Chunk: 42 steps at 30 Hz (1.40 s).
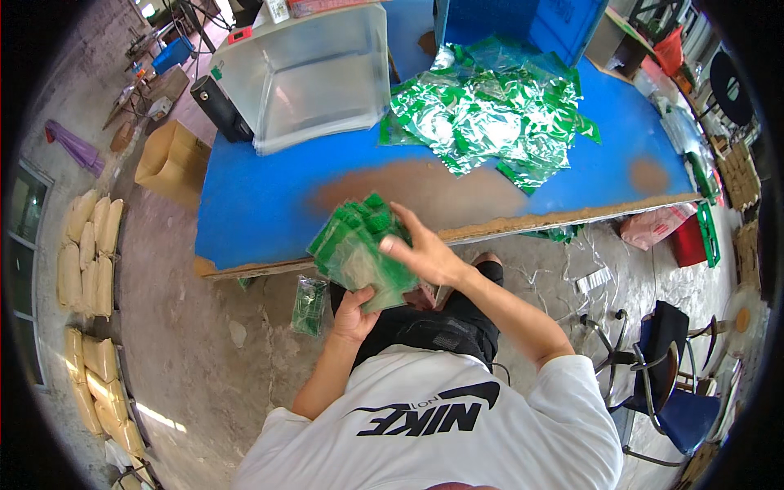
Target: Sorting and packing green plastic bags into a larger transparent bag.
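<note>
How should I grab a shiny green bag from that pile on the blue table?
Perhaps pinch the green corner poking out at the near edge of the pile of bags, from the near side of the blue table. The bags look thin and jumbled, so that loose corner should be easier to catch than the crowded middle.

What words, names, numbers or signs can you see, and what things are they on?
White shirt: big black letters and a curved mark, upside down here; I won't copy them out.
Big blue box: faint marks, too unclear to read.
Small white box at the top edge: print too small to read.
Pink bag at the right: blurred print.
Green packets in the left hand: no words I can make out.
</note>
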Each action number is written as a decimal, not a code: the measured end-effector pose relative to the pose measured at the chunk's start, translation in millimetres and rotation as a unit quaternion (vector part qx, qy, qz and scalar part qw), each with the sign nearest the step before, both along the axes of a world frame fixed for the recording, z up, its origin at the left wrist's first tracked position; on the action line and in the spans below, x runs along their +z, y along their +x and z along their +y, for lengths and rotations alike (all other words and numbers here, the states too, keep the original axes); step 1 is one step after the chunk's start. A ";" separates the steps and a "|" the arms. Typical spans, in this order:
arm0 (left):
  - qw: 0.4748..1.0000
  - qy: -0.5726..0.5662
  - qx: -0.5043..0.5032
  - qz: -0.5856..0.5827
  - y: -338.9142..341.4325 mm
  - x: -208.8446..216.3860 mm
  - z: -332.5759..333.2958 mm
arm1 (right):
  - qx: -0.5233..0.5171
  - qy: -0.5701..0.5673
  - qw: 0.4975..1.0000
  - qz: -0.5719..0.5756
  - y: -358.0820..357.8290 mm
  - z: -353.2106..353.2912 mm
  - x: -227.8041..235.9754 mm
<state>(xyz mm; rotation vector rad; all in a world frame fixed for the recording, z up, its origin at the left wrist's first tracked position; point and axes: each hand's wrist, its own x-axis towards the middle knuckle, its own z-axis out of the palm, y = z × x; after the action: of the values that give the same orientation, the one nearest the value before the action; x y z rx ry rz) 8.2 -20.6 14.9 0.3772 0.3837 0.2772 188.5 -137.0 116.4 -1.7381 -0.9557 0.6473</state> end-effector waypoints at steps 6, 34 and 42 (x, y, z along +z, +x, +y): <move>0.828 0.559 0.033 0.035 26.0 83.5 58.4 | 0.062 0.155 0.983 -0.075 27.7 20.0 49.4; 0.940 0.292 0.087 -0.151 120.3 57.4 33.6 | -0.136 0.267 0.932 0.204 34.7 56.2 -24.0; 0.734 0.677 -0.033 -0.046 122.0 81.5 84.2 | -0.068 0.246 0.961 0.106 88.5 23.8 -18.6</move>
<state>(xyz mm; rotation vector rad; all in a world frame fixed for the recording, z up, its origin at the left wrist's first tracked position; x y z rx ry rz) 130.2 63.6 96.4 1.8235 -0.0090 0.4772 277.0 -113.1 97.8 -1.2511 -0.7598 0.4478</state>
